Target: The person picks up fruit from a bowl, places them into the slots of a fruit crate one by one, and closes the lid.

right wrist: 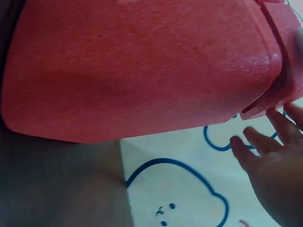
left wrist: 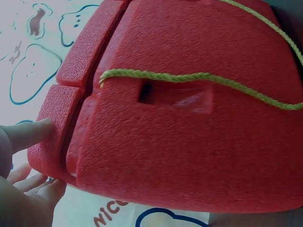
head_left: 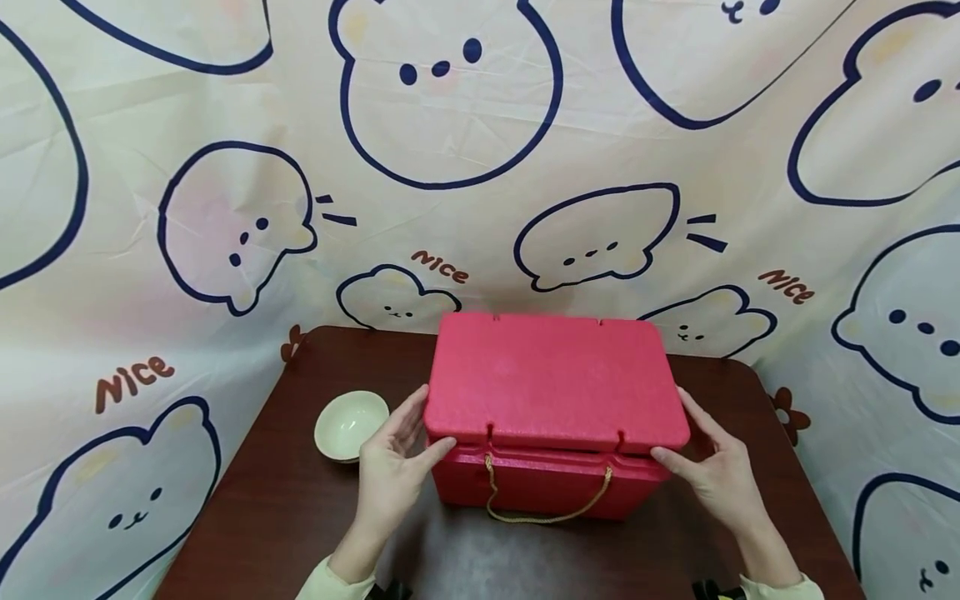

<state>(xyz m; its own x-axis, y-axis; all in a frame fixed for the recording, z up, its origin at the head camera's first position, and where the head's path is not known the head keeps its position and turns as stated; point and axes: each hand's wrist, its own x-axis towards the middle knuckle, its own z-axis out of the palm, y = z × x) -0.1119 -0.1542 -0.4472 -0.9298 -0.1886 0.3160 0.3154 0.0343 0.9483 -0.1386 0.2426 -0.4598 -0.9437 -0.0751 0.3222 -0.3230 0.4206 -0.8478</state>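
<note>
A red foam cooler box (head_left: 547,492) stands on the table with its red lid (head_left: 555,383) over the top. A dark gap shows between lid and box along the front. My left hand (head_left: 393,462) grips the lid's left front corner, thumb on the front edge and fingers along the side. At the right front corner, my right hand (head_left: 716,471) holds the lid the same way. A yellow rope handle (left wrist: 199,76) hangs in a loop on the box's front, above a small recess in the left wrist view. The right wrist view shows my right fingers (right wrist: 258,142) below the lid's edge.
A pale green bowl (head_left: 351,425) sits on the brown table (head_left: 247,500), left of the box and close to my left hand. A cloth (head_left: 450,225) printed with cartoon bears hangs behind the table and at its sides.
</note>
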